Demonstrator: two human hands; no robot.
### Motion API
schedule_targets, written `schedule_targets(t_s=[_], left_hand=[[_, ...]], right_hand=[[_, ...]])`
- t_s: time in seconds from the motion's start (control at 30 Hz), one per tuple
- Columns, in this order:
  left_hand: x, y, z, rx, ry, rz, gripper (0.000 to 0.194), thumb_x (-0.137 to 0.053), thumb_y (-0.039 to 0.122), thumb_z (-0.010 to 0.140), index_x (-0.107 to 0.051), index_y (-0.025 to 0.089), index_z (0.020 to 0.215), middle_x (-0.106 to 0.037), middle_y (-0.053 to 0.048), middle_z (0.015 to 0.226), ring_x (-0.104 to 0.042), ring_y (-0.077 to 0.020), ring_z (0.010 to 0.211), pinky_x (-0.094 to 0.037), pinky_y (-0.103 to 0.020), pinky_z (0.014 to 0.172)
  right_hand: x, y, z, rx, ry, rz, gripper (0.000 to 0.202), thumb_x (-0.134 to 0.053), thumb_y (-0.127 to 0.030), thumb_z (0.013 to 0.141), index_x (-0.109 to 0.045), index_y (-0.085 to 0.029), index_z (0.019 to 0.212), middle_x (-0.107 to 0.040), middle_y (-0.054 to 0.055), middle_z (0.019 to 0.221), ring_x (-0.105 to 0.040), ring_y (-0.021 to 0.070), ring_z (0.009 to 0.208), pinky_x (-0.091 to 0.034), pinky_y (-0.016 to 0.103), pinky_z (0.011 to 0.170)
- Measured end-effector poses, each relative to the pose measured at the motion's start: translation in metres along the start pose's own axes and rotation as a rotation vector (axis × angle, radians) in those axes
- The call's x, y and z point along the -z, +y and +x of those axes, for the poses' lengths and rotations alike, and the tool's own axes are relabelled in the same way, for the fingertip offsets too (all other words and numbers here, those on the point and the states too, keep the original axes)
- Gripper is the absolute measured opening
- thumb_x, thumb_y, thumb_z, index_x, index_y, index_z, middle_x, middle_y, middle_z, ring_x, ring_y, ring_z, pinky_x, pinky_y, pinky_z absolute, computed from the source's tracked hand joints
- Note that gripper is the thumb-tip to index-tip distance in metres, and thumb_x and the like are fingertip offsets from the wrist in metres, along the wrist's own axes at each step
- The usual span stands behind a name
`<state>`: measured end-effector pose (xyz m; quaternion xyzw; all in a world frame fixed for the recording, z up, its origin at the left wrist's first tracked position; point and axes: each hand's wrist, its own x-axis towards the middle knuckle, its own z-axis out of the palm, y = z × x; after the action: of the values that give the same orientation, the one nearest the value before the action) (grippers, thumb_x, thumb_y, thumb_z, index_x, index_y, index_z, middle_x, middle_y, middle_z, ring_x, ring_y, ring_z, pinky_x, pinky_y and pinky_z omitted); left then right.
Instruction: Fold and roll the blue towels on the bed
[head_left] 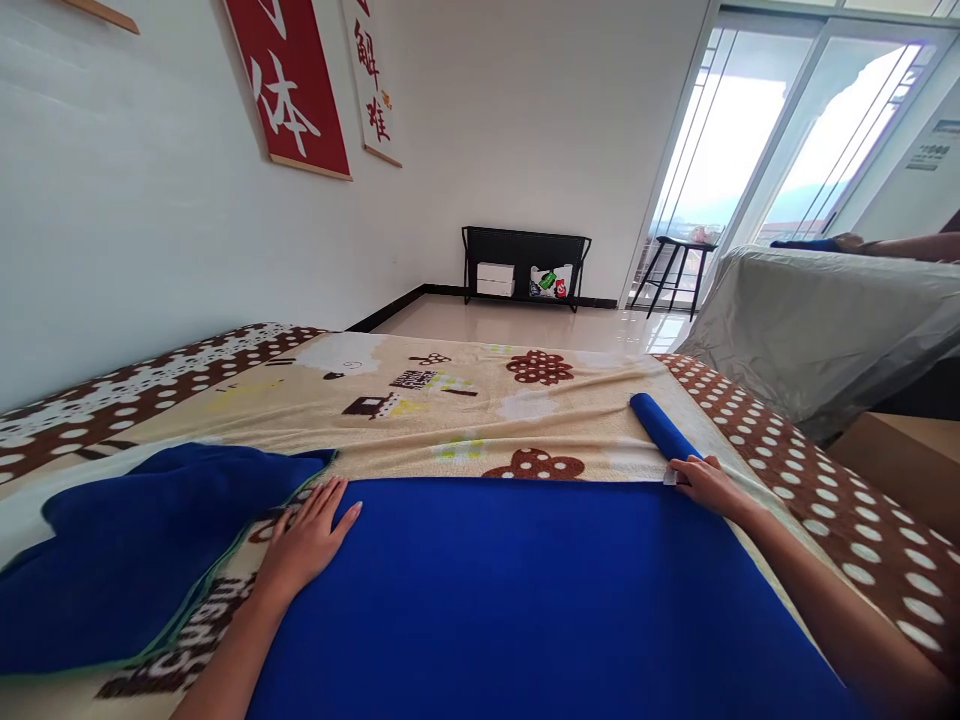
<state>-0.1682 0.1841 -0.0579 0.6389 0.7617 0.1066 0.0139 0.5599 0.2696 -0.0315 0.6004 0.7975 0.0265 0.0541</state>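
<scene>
A blue cloth (510, 590) lies spread flat in front of me on the patterned blanket (480, 375). My left hand (311, 530) rests palm down on its far left corner, fingers stretched out. At the far right corner, the fingers of my right hand (703, 484) are closed on the cloth's edge, where a small white tag (671, 478) shows. Just beyond that hand lies a narrow blue roll of cloth (660, 422); whether it joins the spread cloth is hidden. To the left, a crumpled blue cloth (150, 540) with green edging lies loosely.
A plastic-covered piece of furniture (817, 320) stands at the right, with another person's arm (900, 247) resting on top. Below it is a cardboard box (900, 465). A black rack (525, 262) and a stool (675, 270) stand beyond the blanket; a wall borders the left.
</scene>
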Motion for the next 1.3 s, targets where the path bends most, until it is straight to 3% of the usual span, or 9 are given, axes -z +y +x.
schedule_targets(t_s=[0.43, 0.6, 0.77, 0.93, 1.0, 1.07, 1.2, 1.27, 1.3], left_hand=[[0.003, 0.002, -0.001, 0.006, 0.008, 0.018, 0.075, -0.022, 0.066, 0.093, -0.019, 0.025, 0.157, -0.022, -0.003, 0.163, -0.020, -0.0279, 0.150, -0.014, -0.054, 0.119], [0.004, 0.005, -0.001, 0.008, -0.008, 0.026, 0.074, -0.021, 0.065, 0.094, -0.018, 0.025, 0.157, -0.022, -0.003, 0.163, -0.020, -0.0277, 0.150, -0.014, -0.054, 0.119], [0.006, 0.007, 0.000, 0.022, -0.034, 0.033, 0.077, -0.021, 0.067, 0.092, -0.018, 0.025, 0.157, -0.019, -0.002, 0.164, -0.020, -0.0275, 0.150, -0.015, -0.056, 0.119], [0.025, 0.020, -0.007, 0.042, 0.000, 0.071, 0.070, -0.027, 0.056, 0.094, -0.031, 0.019, 0.153, -0.029, -0.009, 0.161, -0.023, -0.0331, 0.149, -0.014, -0.062, 0.117], [0.032, 0.049, -0.015, 0.049, 0.054, 0.101, 0.065, -0.025, 0.043, 0.096, -0.036, 0.010, 0.150, -0.030, -0.018, 0.159, -0.019, -0.0388, 0.149, -0.005, -0.070, 0.113], [0.031, 0.100, -0.023, -0.015, 0.097, 0.123, 0.060, -0.021, 0.029, 0.097, -0.035, 0.002, 0.149, -0.029, -0.023, 0.158, -0.015, -0.0389, 0.150, 0.000, -0.070, 0.113], [-0.001, 0.238, -0.037, -0.389, 0.013, 0.087, 0.056, -0.030, 0.027, 0.097, -0.034, 0.018, 0.152, -0.033, -0.007, 0.159, -0.025, -0.0202, 0.149, -0.014, -0.042, 0.122], [-0.020, 0.284, -0.039, -0.502, -0.026, 0.060, 0.056, -0.033, 0.032, 0.099, -0.032, 0.020, 0.153, -0.032, -0.005, 0.160, -0.026, -0.0174, 0.148, -0.019, -0.037, 0.121], [-0.026, 0.294, -0.039, -0.535, -0.041, 0.048, 0.056, -0.034, 0.035, 0.099, -0.031, 0.021, 0.153, -0.033, -0.004, 0.160, -0.027, -0.0169, 0.148, -0.020, -0.036, 0.120]], right_hand=[[-0.011, 0.000, -0.005, -0.010, 0.176, -0.197, 0.032, -0.060, -0.039, 0.093, -0.061, -0.017, 0.116, -0.061, 0.008, 0.121, -0.059, 0.0217, 0.109, -0.050, 0.046, 0.094], [-0.019, -0.003, -0.023, -0.034, 0.270, -0.277, 0.024, -0.060, -0.036, 0.094, -0.063, -0.017, 0.108, -0.061, 0.008, 0.119, -0.058, 0.0211, 0.110, -0.048, 0.045, 0.096], [-0.017, -0.002, -0.046, -0.021, 0.351, -0.287, 0.013, -0.058, -0.018, 0.091, -0.067, -0.017, 0.100, -0.062, 0.008, 0.122, -0.056, 0.0239, 0.112, -0.044, 0.046, 0.096], [-0.003, -0.019, -0.057, -0.053, 0.480, -0.209, 0.034, -0.049, -0.006, 0.083, -0.071, -0.018, 0.106, -0.058, 0.014, 0.135, -0.052, 0.0316, 0.120, -0.038, 0.051, 0.100], [0.005, -0.044, -0.053, -0.076, 0.529, -0.147, 0.041, -0.045, -0.008, 0.085, -0.067, -0.018, 0.118, -0.056, 0.016, 0.138, -0.050, 0.0337, 0.123, -0.036, 0.055, 0.102], [0.011, -0.087, -0.041, -0.061, 0.552, -0.071, 0.046, -0.040, -0.011, 0.089, -0.061, -0.018, 0.129, -0.053, 0.016, 0.141, -0.049, 0.0327, 0.127, -0.034, 0.055, 0.105], [0.011, -0.209, 0.001, 0.157, 0.475, 0.094, 0.050, -0.035, -0.026, 0.098, -0.042, -0.023, 0.148, -0.045, 0.007, 0.150, -0.043, 0.0208, 0.137, -0.035, 0.039, 0.111], [0.006, -0.253, 0.015, 0.237, 0.421, 0.159, 0.052, -0.035, -0.031, 0.100, -0.037, -0.021, 0.151, -0.042, 0.006, 0.153, -0.039, 0.0192, 0.141, -0.035, 0.037, 0.112], [0.004, -0.264, 0.018, 0.264, 0.396, 0.185, 0.052, -0.034, -0.034, 0.101, -0.036, -0.021, 0.151, -0.041, 0.006, 0.153, -0.037, 0.0184, 0.142, -0.035, 0.037, 0.113]])
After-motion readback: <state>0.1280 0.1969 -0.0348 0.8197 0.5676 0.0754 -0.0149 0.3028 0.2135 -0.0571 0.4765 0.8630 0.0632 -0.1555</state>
